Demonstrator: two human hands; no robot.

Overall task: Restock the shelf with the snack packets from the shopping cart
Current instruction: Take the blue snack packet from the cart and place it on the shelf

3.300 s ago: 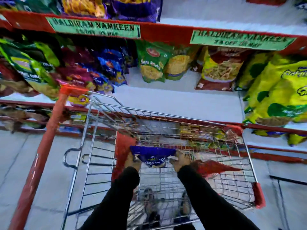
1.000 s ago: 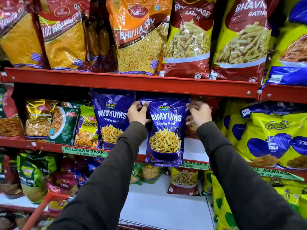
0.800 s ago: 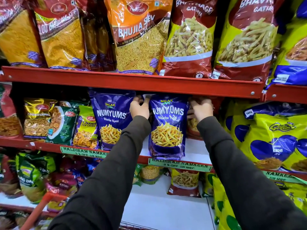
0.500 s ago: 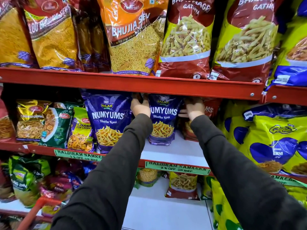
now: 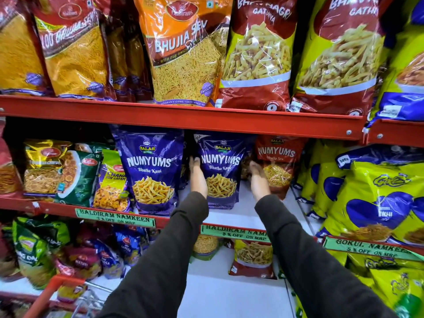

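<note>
A blue Numyums snack packet (image 5: pixel 221 173) stands upright on the white middle shelf (image 5: pixel 250 214), set back from the front edge. My left hand (image 5: pixel 198 177) lies flat along its left side, fingers straight, touching the edge. A small gap separates the packet's right side from my right hand (image 5: pixel 258 180), which is also flat with the palm turned inward. Neither hand grips anything. An identical blue Numyums packet (image 5: pixel 151 171) stands just to the left, nearer the front. Only a red corner of the shopping cart (image 5: pixel 57 285) shows at the bottom left.
A red Numyums packet (image 5: pixel 278 161) stands right behind my right hand. Large yellow and blue packets (image 5: pixel 376 198) fill the shelf's right side, small green and gold ones (image 5: pixel 68 173) the left. The red upper shelf rail (image 5: pixel 183 118) hangs low above.
The blue packet came out of the cart and now stands on the middle shelf. My hands have slid from its top corners down to its sides and let go.
</note>
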